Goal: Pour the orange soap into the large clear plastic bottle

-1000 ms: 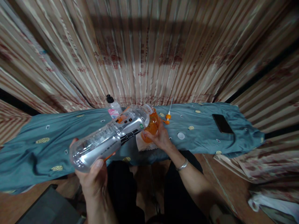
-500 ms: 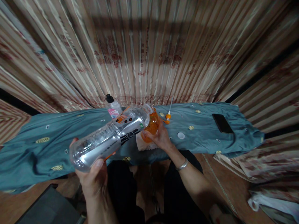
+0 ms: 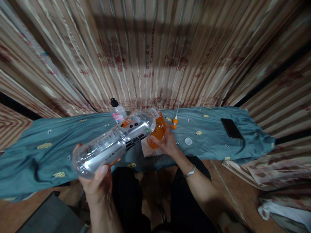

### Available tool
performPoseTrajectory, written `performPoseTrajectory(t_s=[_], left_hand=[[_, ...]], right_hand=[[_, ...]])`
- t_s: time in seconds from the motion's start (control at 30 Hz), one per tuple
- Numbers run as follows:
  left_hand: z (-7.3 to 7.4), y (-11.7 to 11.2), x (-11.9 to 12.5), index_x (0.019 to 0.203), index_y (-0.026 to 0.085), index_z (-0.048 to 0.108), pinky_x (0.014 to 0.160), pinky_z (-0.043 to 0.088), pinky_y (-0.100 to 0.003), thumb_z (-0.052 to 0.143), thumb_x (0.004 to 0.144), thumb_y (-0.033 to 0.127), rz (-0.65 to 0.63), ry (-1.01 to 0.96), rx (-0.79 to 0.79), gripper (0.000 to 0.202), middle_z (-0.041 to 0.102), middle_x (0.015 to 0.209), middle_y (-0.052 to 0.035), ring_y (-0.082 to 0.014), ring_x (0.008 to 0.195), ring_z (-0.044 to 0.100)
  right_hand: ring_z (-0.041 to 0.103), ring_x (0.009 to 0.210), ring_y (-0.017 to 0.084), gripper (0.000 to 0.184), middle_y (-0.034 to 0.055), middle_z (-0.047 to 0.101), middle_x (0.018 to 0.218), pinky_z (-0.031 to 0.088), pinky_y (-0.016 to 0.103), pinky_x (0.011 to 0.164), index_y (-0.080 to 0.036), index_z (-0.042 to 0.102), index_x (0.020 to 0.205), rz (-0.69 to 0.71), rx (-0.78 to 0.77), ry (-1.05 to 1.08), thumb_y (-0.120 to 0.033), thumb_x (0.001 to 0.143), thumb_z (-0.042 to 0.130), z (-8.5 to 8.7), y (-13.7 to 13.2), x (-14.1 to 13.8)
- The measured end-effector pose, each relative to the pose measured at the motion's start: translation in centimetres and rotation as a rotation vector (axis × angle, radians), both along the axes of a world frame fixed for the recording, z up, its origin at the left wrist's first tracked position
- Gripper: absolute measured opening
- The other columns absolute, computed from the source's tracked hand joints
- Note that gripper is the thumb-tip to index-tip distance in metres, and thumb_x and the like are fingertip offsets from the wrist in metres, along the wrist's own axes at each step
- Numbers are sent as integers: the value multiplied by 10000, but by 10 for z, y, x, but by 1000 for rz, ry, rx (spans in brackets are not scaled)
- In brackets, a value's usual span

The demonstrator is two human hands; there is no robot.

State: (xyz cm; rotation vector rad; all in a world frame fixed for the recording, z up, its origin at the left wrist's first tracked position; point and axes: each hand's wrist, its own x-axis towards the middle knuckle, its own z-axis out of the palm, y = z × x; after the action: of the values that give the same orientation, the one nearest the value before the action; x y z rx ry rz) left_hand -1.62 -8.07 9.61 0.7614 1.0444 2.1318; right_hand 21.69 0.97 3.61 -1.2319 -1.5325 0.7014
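Note:
My left hand (image 3: 97, 181) is wrapped round the base of a large clear plastic bottle (image 3: 114, 145) with a silver and orange label. The bottle lies tilted, its neck pointing right and away from me, at the top of an orange see-through bottle (image 3: 156, 134). Around that orange bottle my right hand (image 3: 167, 140) is closed. Whether liquid passes between the two I cannot tell. A cream cloth (image 3: 149, 150) lies under the orange bottle. Just right of it is an orange pump head (image 3: 174, 122) with a long pale tube, and a white round cap (image 3: 188, 141) lies nearer me.
A bottle with a black top (image 3: 118, 111) stands behind the big clear bottle. At the right lies a dark phone (image 3: 231, 128). All rest on a narrow table with a teal cloth (image 3: 60, 139); pleated curtains (image 3: 155, 64) hang close behind it.

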Motion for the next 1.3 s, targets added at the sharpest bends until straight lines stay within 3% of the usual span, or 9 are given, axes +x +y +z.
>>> performPoseTrajectory(t_s=[0.1, 0.3, 0.53, 0.67, 0.87, 1.07, 1.3], left_hand=[[1, 0, 1, 1208, 394, 837, 633, 681, -285, 1088, 410, 345, 3, 1, 5, 838, 723, 1386, -48, -351, 1253, 679], [0, 0, 1, 1216, 405, 839, 651, 686, -278, 1082, 409, 303, 9, -19, -10, 849, 719, 1239, -19, -245, 1058, 657], [1, -3, 1, 1257, 421, 826, 649, 682, -259, 1074, 466, 348, 3, 5, -19, 832, 716, 1441, -40, -377, 1420, 600], [0, -5, 1, 1253, 446, 823, 688, 694, -273, 1080, 522, 387, -5, 32, -36, 777, 716, 1467, -31, -379, 1453, 601], [-3, -6, -1, 1139, 448, 844, 642, 712, -376, 1093, 523, 462, -2, 57, -44, 665, 726, 1416, -55, -416, 1321, 686], [-3, -6, 0, 1248, 439, 821, 627, 684, -339, 1048, 529, 324, -10, 14, -41, 763, 715, 1276, -45, -329, 1135, 686], [-4, -5, -1, 1254, 444, 850, 690, 707, -308, 1044, 467, 222, -17, -43, -23, 840, 701, 1268, -13, -259, 1113, 639]], right_hand=[[765, 1386, 361, 929, 161, 774, 1493, 623, 538, 1208, -196, 464, 1676, -4, -3, -16, -333, 862, 891, 1, 0, 0], [755, 1405, 366, 946, 149, 778, 1495, 623, 544, 1211, -212, 456, 1689, -7, -27, -29, -321, 862, 903, 4, -1, 0], [796, 1331, 378, 929, 165, 799, 1456, 653, 546, 1156, -199, 475, 1664, -1, -19, -37, -356, 855, 905, 4, 1, 2], [792, 1337, 385, 892, 167, 807, 1437, 650, 552, 1157, -185, 513, 1629, -8, -6, -34, -380, 850, 901, 2, 2, 3], [788, 1346, 376, 880, 170, 795, 1462, 651, 534, 1158, -184, 537, 1611, -23, 2, -54, -374, 837, 908, 3, 2, 2], [795, 1333, 376, 885, 166, 812, 1417, 652, 536, 1157, -193, 522, 1623, -11, 3, -48, -375, 849, 910, 2, 3, 3], [786, 1351, 372, 931, 152, 787, 1478, 642, 558, 1174, -221, 481, 1668, -11, -18, -49, -346, 848, 904, 0, 3, 1]])
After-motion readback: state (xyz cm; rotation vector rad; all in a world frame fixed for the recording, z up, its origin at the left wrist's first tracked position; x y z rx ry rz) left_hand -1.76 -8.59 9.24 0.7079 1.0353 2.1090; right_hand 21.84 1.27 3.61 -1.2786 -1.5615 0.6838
